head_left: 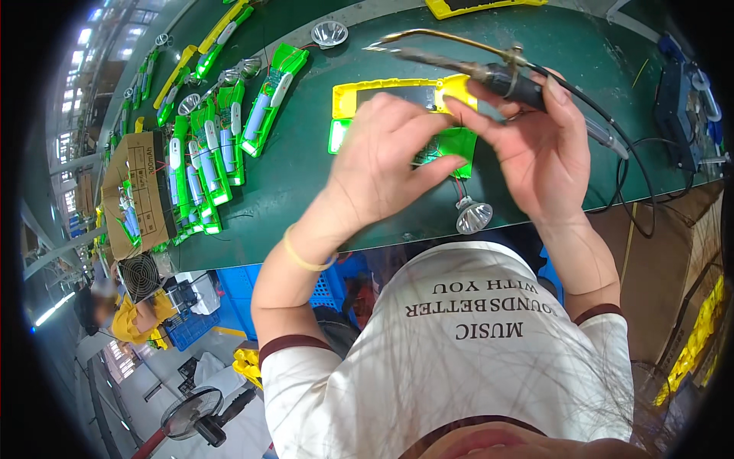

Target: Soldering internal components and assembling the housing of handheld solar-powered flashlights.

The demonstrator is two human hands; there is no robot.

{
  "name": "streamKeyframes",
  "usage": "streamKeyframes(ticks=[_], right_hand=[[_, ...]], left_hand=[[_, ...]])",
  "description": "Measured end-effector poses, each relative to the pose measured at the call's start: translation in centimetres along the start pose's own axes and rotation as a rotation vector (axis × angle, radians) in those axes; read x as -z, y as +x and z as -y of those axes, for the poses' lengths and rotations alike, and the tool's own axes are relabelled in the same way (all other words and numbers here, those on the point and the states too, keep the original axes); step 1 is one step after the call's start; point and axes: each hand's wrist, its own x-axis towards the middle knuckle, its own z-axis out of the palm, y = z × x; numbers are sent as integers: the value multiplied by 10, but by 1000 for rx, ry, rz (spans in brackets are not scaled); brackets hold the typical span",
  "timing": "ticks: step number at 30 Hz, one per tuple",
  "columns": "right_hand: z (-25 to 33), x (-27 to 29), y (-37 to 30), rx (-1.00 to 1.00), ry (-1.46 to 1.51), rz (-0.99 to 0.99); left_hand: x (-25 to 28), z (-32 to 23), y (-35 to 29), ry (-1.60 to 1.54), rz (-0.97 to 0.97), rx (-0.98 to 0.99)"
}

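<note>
My right hand [547, 145] grips a soldering iron [501, 83] with a dark handle and a thin curved brass tube along its top. The iron's tip points left, above the work. The hand's lower fingers reach down to the yellow housing half [359, 96], near thin wires. My left hand [382, 157] lies over the green housing half [459, 149], thumb and index finger apart, with the other fingertips partly hidden. Its index finger nearly meets the right fingertips. Below the green half, a round reflector lamp [474, 216] hangs on red and dark wires. My left hand covers part of the circuit board.
Several green housings with blue battery cells [200, 164] stand at the left beside a cardboard box [145, 191]. A loose reflector [329, 34] lies at the back. On the right are a dark tool stand [677, 107] and a looping black cable [631, 141]. A fan [195, 413] is lower left.
</note>
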Motion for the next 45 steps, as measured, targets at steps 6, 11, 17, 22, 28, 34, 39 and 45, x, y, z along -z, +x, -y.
streamKeyframes(ticks=[6,11,17,22,28,34,39,45], right_hand=[[7,26,34,221,-175,-45],[2,46,36,43,-247,-114],[18,46,8,45,-420,-156],[27,68,-7,130,-617,-48],[21,71,-13,102,-743,-25],[16,79,-13,141,-1011,33],[13,76,-12,110,-976,25],[12,78,-15,190,-1000,36]], left_hand=[[-16,-3,16,-280,37,489],[-28,12,5,-7,37,21],[-14,26,-4,-78,-131,45],[-12,16,3,-69,55,295],[-7,23,4,-103,114,286],[-10,19,11,-28,181,262],[-11,17,13,45,196,246],[-12,17,13,66,202,238]])
